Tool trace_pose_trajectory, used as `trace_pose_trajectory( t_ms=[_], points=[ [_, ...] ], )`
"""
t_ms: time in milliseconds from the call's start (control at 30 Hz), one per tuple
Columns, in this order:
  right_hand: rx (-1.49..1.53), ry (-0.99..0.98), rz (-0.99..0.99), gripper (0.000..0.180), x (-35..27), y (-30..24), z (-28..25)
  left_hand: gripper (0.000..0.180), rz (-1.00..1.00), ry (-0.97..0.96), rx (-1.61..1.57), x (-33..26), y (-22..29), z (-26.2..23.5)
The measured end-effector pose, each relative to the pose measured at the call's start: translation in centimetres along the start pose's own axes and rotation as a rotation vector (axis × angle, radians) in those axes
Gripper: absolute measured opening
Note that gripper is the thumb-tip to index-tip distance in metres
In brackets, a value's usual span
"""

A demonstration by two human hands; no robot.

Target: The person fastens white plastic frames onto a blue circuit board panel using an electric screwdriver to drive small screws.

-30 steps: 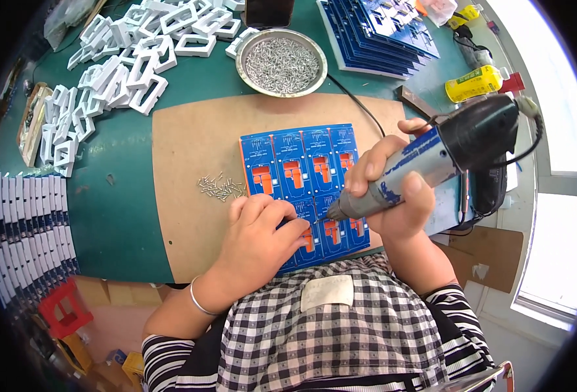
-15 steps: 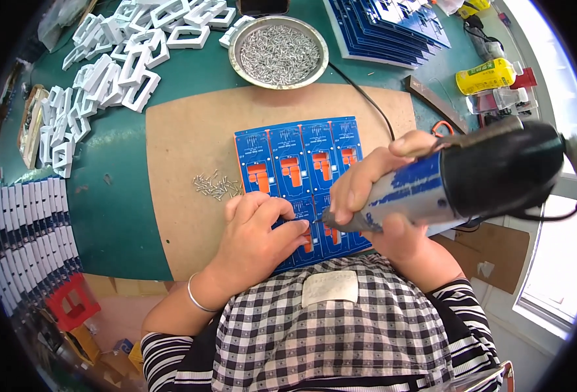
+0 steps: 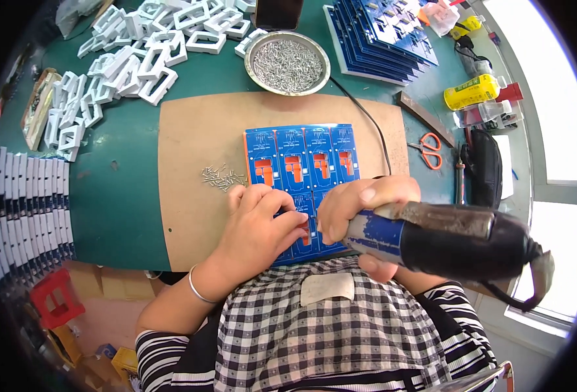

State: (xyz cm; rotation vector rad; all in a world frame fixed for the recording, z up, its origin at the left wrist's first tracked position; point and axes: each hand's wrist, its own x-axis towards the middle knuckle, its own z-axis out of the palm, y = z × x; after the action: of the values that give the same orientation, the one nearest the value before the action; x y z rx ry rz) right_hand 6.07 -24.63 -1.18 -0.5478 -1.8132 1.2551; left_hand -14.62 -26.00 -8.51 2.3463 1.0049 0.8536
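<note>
A blue circuit board panel [image 3: 301, 147] with orange parts in its cut-outs lies in front of me. My left hand [image 3: 256, 225] rests on its near left part, thumb and fingertips drawn together; anything pinched there is too small to make out. In my right hand [image 3: 367, 212] is an electric screwdriver [image 3: 445, 238] with a grey, blue and black body, held slanting over the panel's near right side. Its tip is hidden behind my fingers. Loose screws [image 3: 222, 178] lie in a small heap left of the panel.
A brown board [image 3: 197, 137] lies under the panel on the green table [image 3: 118, 212]. Beyond it stands a metal bowl of screws [image 3: 287, 65]. White plastic frames [image 3: 158, 85] are heaped far left; stacked blue panels [image 3: 386, 39] stand far right. Orange-handled scissors [image 3: 429, 150] lie at right.
The screwdriver has swung nearer to me and lies flatter, its tip now out of sight. My left hand stays at nearly the same place on the panel. The whole view has shifted slightly.
</note>
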Motion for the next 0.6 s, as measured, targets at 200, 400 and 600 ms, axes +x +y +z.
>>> trace_pose_trajectory(
  t_ms=[200,400,600],
  points=[
    [0.554,0.657,-0.040,0.059,-0.9,1.4,-1.5,0.023,0.050,0.009,0.023,-0.2,0.3,0.8],
    [0.256,0.841,-0.202,0.063,-5.5,1.0,-4.9,0.021,0.039,-0.019,0.015,0.4,1.1,1.5],
    [0.118,0.907,-0.299,0.068,-8.7,0.0,-6.0,0.014,-0.056,0.172,0.375,1.0,-2.4,-3.3]
  ],
)
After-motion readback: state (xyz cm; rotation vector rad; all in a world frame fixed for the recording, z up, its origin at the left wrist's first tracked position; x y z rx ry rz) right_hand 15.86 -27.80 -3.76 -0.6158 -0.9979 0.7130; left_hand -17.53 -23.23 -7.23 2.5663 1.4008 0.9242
